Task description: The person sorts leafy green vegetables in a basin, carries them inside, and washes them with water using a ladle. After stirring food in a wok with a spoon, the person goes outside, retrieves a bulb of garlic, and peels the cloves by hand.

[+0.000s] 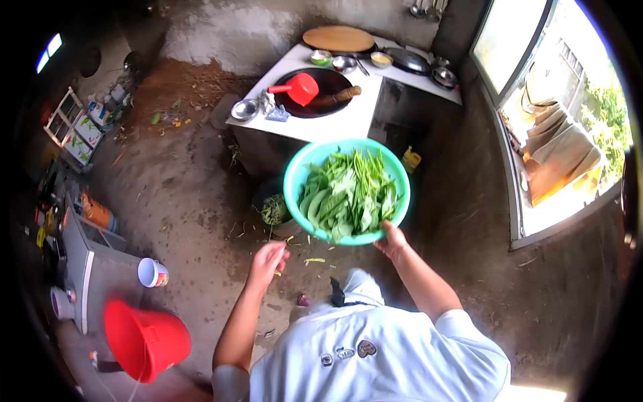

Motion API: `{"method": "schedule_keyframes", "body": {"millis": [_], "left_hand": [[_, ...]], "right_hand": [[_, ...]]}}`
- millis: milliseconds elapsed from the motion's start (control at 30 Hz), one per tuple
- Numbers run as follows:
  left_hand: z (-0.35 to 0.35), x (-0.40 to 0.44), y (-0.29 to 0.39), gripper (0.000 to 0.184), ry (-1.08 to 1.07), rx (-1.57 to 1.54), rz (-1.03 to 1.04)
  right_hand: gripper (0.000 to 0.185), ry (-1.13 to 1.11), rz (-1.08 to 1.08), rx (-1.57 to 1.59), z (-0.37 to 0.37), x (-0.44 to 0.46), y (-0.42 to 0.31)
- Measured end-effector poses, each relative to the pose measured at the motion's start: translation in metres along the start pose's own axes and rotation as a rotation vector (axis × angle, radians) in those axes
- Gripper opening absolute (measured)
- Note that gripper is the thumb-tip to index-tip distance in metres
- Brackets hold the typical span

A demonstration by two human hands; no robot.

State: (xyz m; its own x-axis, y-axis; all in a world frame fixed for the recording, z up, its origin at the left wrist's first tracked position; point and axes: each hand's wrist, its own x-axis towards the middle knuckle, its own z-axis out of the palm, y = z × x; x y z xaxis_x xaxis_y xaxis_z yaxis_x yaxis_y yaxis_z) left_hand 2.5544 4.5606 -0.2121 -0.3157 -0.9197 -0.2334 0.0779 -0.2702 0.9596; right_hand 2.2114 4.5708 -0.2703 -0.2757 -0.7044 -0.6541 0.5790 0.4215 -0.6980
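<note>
Red bucket: smooth plastic, flared round mouth, on the floor (221, 177); bucket (161, 345) contents can't be made out.
White pail: small, tapered, coloured print on its side (153, 273); tipped toward camera.
Metal bowl: shiny, round, at the left corner of the surface (245, 110).
Left hand: well left of the basin, not touching it (266, 262); fingers bent, can't tell how narrow the gap is or if anything is pinched.
Floor pot: dark, round, with stringy green scraps in it (274, 210).
White surface: smooth, pale slab with straight edges (362, 124).
Wok: dark, wide, round, sunk into the surface (288, 112); a glossy red plastic dipper (303, 89) and a wooden-handled tool (348, 94) lie across it.
Turquoise basin: smooth round plastic, thick rim, held up in front of the body (291, 177).
Leafy greens: heaped inside the basin, broad matte leaves plus thin stalks (348, 194).
Bowl at back: small, round, yellowish contents (382, 59).
Right hand: at the basin's lower right rim (394, 242); fingers gripping it.
Yellow jug: plastic, beyond the basin (411, 159).
</note>
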Motion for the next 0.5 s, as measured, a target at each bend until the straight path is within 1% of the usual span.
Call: {"method": "schedule_keyframes", "body": {"millis": [33,67,100,133,167,200,267,300,333,400,433,467,500], "left_hand": [[0.015,0.034,0.009,0.023,-0.064,0.095,0.004],[0.025,0.069,0.016,0.022,-0.081,0.156,0.003],[0.037,0.102,0.022,0.021,-0.100,0.216,0.067],[0.050,0.131,0.033,0.020,-0.103,0.211,0.021],[0.058,0.166,0.031,0.021,-0.125,0.223,0.060],[0.067,0.196,0.029,0.020,-0.099,0.264,0.080],[0.088,0.249,0.023,0.020,-0.039,0.314,0.086],[0.094,0.273,0.020,0.021,0.004,0.411,0.120],[0.101,0.293,0.019,0.023,0.043,0.508,0.143],[0.111,0.331,0.019,0.023,0.092,0.564,0.139],[0.118,0.351,0.024,0.024,0.125,0.618,0.155],[0.125,0.369,0.026,0.025,0.141,0.633,0.219],[0.132,0.379,0.024,0.025,0.147,0.635,0.196]], "right_hand": [[0.020,0.002,-0.016,-0.021,-0.001,0.020,-0.014],[0.020,-0.015,-0.032,0.003,0.002,0.041,-0.026],[0.019,-0.039,-0.056,0.026,0.006,0.066,-0.039],[0.019,-0.045,-0.071,0.032,0.014,0.085,-0.055],[0.019,-0.056,-0.084,0.034,0.021,0.105,-0.071],[0.018,-0.080,-0.093,0.009,0.020,0.131,-0.083],[0.025,-0.084,-0.075,-0.035,0.012,0.181,-0.109],[0.027,-0.086,-0.063,-0.057,0.009,0.203,-0.120],[0.027,-0.095,-0.033,-0.066,0.006,0.224,-0.133],[0.033,-0.186,-0.004,-0.113,0.000,0.263,-0.160],[0.033,-0.186,0.012,-0.113,0.002,0.278,-0.177],[0.035,-0.174,0.032,-0.178,0.002,0.294,-0.191],[0.038,-0.167,0.057,-0.245,-0.001,0.304,-0.200]]}}
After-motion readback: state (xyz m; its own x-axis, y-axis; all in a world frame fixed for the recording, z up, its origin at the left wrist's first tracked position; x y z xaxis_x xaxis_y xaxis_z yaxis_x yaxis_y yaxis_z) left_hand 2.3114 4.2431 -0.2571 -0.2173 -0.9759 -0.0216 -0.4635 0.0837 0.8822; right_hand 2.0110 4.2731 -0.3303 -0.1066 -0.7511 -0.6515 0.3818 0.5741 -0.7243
